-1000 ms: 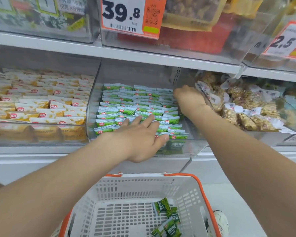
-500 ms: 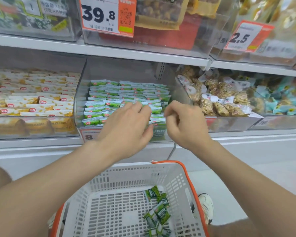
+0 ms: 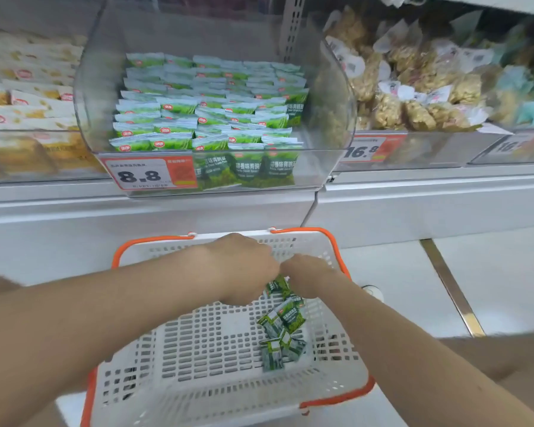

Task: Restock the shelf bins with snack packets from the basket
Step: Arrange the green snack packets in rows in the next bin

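A white basket [image 3: 198, 383] with orange handles sits below the shelf, and several green snack packets [image 3: 285, 322] lie at its right side. Both hands are down inside it, close together. My left hand [image 3: 244, 266] has its fingers curled down onto the top packets [image 3: 277, 285]. My right hand [image 3: 310, 275] meets it from the right and grips the same cluster. The fingertips of both hands are hidden. Above, the clear shelf bin [image 3: 330, 118] holds rows of the same green packets [image 3: 210, 118].
A price tag reading 8.8 [image 3: 142, 175] is on the bin's front. A bin of yellow-and-white packets [image 3: 28, 100] stands to the left and one of golden snack bags [image 3: 413, 94] to the right. White cabinet panels [image 3: 413, 204] run below the shelf.
Both hands have left the shelf bin and dropped into the basket, closing on the green packets there. The view has tilted downward.
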Demonstrator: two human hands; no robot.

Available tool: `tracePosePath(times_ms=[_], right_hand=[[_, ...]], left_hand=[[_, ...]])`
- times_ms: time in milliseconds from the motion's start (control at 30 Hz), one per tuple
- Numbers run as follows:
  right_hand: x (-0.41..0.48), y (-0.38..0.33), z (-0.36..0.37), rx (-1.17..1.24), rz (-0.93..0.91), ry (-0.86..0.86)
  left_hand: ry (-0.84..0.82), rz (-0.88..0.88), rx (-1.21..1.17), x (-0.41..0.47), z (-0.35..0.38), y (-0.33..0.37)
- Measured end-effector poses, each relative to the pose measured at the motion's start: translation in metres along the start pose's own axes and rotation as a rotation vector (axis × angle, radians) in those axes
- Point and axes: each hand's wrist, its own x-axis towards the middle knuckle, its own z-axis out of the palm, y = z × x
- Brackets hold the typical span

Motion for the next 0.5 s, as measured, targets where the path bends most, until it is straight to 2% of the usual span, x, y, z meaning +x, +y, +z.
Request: tracePosePath(times_ms=[200, 300, 500], right_hand=[[0.049, -0.022, 0.054, 0.052, 0.047, -0.023], [0.063, -0.031, 0.08, 0.071, 0.08, -0.035], [0.072, -0.026, 0.104, -0.081, 0.166, 0.026]], left_hand=[[-0.168, -0.066, 0.027, 0.02, 0.017, 0.001], [-0.19, -0.068, -0.013, 0.022, 0.024, 0.001], [-0.19, -0.085, -0.037, 0.016, 0.024, -0.003]])
